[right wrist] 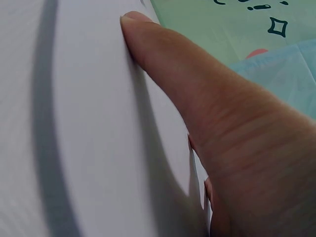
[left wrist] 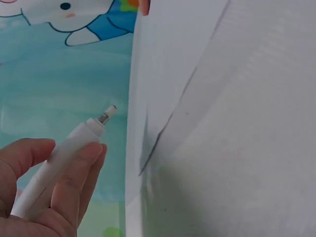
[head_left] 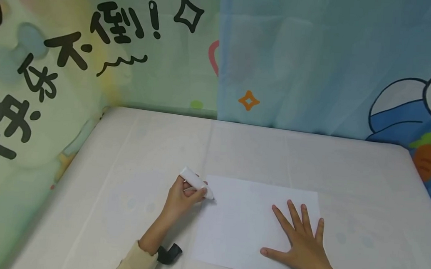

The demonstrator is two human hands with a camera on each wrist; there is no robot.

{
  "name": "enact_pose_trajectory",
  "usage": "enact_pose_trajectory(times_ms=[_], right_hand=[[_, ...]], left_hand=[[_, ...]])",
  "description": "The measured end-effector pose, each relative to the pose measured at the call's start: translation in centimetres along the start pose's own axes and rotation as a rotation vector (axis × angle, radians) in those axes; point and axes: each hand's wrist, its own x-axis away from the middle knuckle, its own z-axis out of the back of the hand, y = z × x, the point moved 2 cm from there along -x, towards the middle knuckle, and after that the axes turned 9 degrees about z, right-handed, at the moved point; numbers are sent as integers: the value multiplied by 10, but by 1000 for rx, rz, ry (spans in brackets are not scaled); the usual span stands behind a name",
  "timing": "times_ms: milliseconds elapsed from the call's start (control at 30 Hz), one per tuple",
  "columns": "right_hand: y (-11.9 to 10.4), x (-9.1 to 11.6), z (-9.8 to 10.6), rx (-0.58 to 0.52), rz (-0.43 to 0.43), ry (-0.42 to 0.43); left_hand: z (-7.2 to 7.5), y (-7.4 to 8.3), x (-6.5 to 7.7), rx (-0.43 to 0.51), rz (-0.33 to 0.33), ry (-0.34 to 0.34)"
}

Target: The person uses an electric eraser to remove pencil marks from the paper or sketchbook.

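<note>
My left hand pinches a white electric eraser between thumb and fingers, over the left edge of a sheet of white paper. In the left wrist view, the electric eraser shows a metal collar with a small white tip, which points toward the paper side. The right hand rests on the right part of the sheet with its fingers spread wide. Close up in the right wrist view, its thumb lies along the paper, and the other fingers are mostly hidden behind it.
A white-covered table lies under the sheet. Printed cloth stands along its left and back sides, with black lettering at the left and a cartoon carrot at the right. A black wrist camera sits at the left wrist.
</note>
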Motion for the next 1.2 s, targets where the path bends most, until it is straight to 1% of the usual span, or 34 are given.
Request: enact_pose_trajectory(times_ms=[67,167,267,600,733,933,1033,1100,1200], right_hand=[[0,0,0,1,-1,-1],[0,1,0,-4,-4,-8],[-1,1,1,-7,-8,-14],[-1,-1,3,-13,-23,-42],[-1,-1,2,-14,-28,-44],[-1,0,1,-3,-10,-15],[0,0,1,0,-13,-20],[-1,-1,2,-4,-18,-26],[-1,-1,3,-10,-22,-34]], left_hand=[[0,-2,-1,-2,8,9],[1,-4,-2,-27,19,34],[2,-4,-3,-54,15,48],[4,-5,-5,-75,-21,36],[5,-6,-5,-81,-26,18],[5,-5,-4,-116,-36,-4],[5,-4,-3,-99,-11,-28],[5,-3,-4,-82,13,-56],[5,-3,-4,-104,30,-101]])
